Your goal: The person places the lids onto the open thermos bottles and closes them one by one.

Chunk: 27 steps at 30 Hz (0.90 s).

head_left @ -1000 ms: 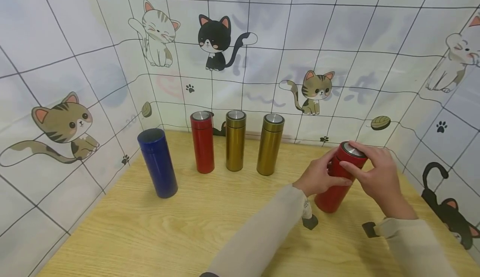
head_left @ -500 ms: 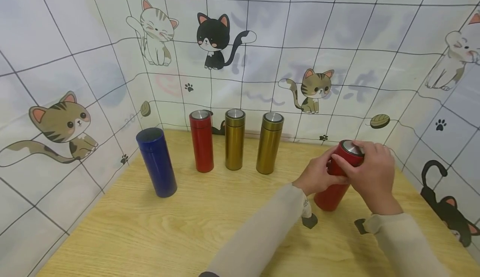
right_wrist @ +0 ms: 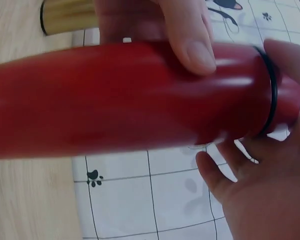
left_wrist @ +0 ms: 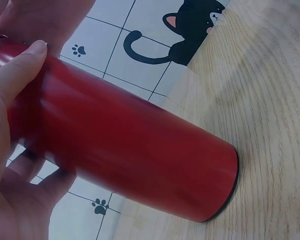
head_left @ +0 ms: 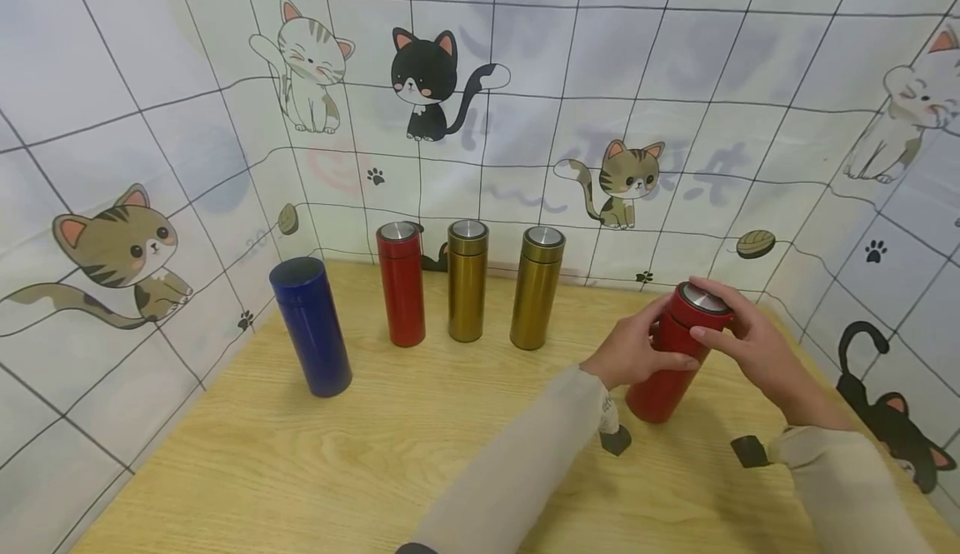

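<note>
At the right of the head view a red thermos bottle (head_left: 658, 394) stands on the table. My left hand (head_left: 628, 352) grips its body from the left, thumb across the front. My right hand (head_left: 759, 354) holds the red lid (head_left: 707, 296) with the silver top, its thumb on the near side and fingers round the far side. In the left wrist view the bottle's base (left_wrist: 222, 185) rests on the wood. A black ring (right_wrist: 271, 92) between lid and body shows in the right wrist view. Lid and body are together.
A blue bottle (head_left: 313, 333) with a dark top stands at the left. Another red thermos (head_left: 403, 296) and two gold thermoses, one left (head_left: 467, 291) and one right (head_left: 536, 296), stand near the back wall. Cat-printed sheeting (head_left: 525, 154) borders the wooden table (head_left: 360, 471).
My right hand first turned inward over the lid, then swung back out, its wrist now farther right. My left hand and the thermos stay almost in place.
</note>
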Available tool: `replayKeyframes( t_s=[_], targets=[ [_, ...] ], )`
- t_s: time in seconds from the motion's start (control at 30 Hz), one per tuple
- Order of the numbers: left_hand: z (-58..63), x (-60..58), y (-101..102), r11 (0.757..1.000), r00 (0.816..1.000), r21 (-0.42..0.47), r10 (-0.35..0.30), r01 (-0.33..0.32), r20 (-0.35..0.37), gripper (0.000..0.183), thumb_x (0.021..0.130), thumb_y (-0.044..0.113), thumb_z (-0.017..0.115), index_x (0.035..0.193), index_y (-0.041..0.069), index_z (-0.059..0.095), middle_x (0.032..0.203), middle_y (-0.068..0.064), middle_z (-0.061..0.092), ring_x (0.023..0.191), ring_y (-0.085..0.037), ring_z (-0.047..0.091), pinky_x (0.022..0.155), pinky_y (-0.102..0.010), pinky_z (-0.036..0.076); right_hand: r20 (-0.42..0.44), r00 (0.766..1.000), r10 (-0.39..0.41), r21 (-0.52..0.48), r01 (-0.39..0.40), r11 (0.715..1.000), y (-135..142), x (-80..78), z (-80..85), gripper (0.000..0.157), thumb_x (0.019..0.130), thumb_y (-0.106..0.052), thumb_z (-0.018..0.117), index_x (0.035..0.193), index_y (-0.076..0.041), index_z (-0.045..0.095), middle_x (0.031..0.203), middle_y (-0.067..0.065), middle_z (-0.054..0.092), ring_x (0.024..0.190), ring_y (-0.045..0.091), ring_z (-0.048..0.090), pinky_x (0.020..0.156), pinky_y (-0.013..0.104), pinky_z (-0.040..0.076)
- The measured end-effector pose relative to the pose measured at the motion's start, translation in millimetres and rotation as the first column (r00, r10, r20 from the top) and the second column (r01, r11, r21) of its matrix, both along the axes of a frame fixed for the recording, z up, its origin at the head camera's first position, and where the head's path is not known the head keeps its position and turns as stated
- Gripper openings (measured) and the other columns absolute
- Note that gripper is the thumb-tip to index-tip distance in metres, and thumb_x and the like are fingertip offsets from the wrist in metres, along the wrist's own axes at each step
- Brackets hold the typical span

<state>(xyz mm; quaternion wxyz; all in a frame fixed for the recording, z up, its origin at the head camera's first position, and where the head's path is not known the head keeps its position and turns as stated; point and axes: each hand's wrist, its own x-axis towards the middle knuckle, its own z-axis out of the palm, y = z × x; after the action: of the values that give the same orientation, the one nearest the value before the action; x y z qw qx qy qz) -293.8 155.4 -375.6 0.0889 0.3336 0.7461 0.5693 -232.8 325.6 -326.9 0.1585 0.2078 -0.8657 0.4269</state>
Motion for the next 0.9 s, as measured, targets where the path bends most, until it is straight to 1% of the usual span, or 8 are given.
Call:
replayKeyframes(
  t_s=[0.1, 0.2, 0.3, 0.37, 0.43, 0.53, 0.67, 0.9],
  targets=[
    [-0.3, 0.7, 0.2, 1.0, 1.0, 0.002, 0.003, -0.003, 0.0, 0.084, 0.082, 0.021, 0.081, 0.146, 0.043, 0.032, 0.126, 0.018, 0.056, 0.112, -0.001, 0.054, 0.088, -0.025, 0.05, -0.036, 0.999, 0.014, 0.0, -0.014, 1.0, 4.0, -1.5, -0.8, 0.066, 0.09, 0.004, 0.064, 0.15, -0.01, 0.038, 0.132, -0.015, 0.047, 0.113, -0.001, 0.048, 0.085, 0.008, 0.039],
    [-0.3, 1.4, 1.0, 1.0, 1.0, 0.006, 0.003, -0.003, -0.009, 0.083, 0.082, 0.021, 0.081, 0.146, 0.042, 0.032, 0.125, 0.018, 0.056, 0.11, -0.001, 0.055, 0.087, -0.024, 0.05, -0.087, 0.995, -0.04, 0.024, 0.042, 0.999, 4.1, -2.2, -2.6, 0.067, 0.087, 0.004, 0.068, 0.147, -0.009, 0.042, 0.13, -0.017, 0.049, 0.11, -0.002, 0.049, 0.084, 0.008, 0.038],
    [-0.5, 2.0, 0.9, 1.0, 1.0, 0.011, 0.0, 0.0, -0.013, 0.084, 0.082, 0.021, 0.081, 0.147, 0.042, 0.032, 0.124, 0.017, 0.056, 0.108, -0.001, 0.056, 0.085, -0.024, 0.05, -0.113, 0.981, -0.159, 0.064, 0.167, 0.984, -0.8, -1.1, -4.3, 0.064, 0.087, -0.005, 0.073, 0.145, -0.012, 0.047, 0.129, -0.006, 0.054, 0.105, -0.001, 0.047, 0.08, 0.016, 0.04],
    [-0.5, 2.0, 1.0, 1.0, 1.0, 0.011, 0.001, -0.001, -0.013, 0.083, 0.082, 0.021, 0.081, 0.146, 0.042, 0.032, 0.123, 0.017, 0.057, 0.107, -0.001, 0.056, 0.085, -0.023, 0.05, -0.116, 0.964, -0.238, 0.078, 0.248, 0.966, -7.0, 0.8, -3.9, 0.062, 0.087, -0.013, 0.075, 0.143, -0.013, 0.049, 0.128, 0.005, 0.057, 0.106, 0.008, 0.048, 0.082, 0.029, 0.042],
    [-0.3, 2.1, 0.7, 1.0, 1.0, 0.012, 0.0, 0.0, -0.009, 0.083, 0.082, 0.021, 0.08, 0.146, 0.042, 0.033, 0.123, 0.017, 0.057, 0.106, -0.001, 0.056, 0.085, -0.023, 0.05, -0.125, 0.943, -0.307, 0.093, 0.319, 0.943, -13.2, 2.5, -3.3, 0.061, 0.086, -0.019, 0.075, 0.142, -0.013, 0.051, 0.127, 0.018, 0.056, 0.107, 0.02, 0.048, 0.08, 0.042, 0.042],
    [0.1, 2.0, 1.0, 1.0, 1.0, 0.012, 0.003, -0.003, -0.011, 0.081, 0.082, 0.02, 0.08, 0.145, 0.041, 0.034, 0.122, 0.017, 0.057, 0.105, -0.001, 0.056, 0.085, -0.023, 0.05, -0.172, 0.91, -0.378, 0.117, 0.4, 0.909, -20.8, 4.5, -2.9, 0.061, 0.085, -0.025, 0.076, 0.139, -0.01, 0.053, 0.123, 0.022, 0.057, 0.103, 0.035, 0.044, 0.073, 0.051, 0.04],
    [-0.6, 2.0, 1.2, 1.0, 1.0, 0.019, 0.002, -0.002, -0.012, 0.081, 0.082, 0.018, 0.08, 0.145, 0.041, 0.035, 0.122, 0.017, 0.057, 0.104, -0.001, 0.056, 0.085, -0.023, 0.05, -0.305, 0.851, -0.427, 0.157, 0.487, 0.859, -27.7, 4.7, -5.9, 0.061, 0.082, -0.028, 0.079, 0.134, -0.006, 0.057, 0.113, 0.023, 0.061, 0.094, 0.038, 0.041, 0.065, 0.048, 0.034],
    [-2.2, 1.5, 1.2, 1.0, 1.0, 0.001, 0.024, -0.024, -0.018, 0.082, 0.082, 0.019, 0.079, 0.146, 0.042, 0.034, 0.127, 0.018, 0.055, 0.108, -0.002, 0.055, 0.088, -0.026, 0.05, -0.474, 0.75, -0.462, 0.171, 0.593, 0.787, -36.1, 0.2, -7.7, 0.06, 0.075, -0.032, 0.081, 0.122, 0.001, 0.062, 0.106, 0.027, 0.064, 0.087, 0.045, 0.041, 0.077, 0.058, 0.03]
  ],
)
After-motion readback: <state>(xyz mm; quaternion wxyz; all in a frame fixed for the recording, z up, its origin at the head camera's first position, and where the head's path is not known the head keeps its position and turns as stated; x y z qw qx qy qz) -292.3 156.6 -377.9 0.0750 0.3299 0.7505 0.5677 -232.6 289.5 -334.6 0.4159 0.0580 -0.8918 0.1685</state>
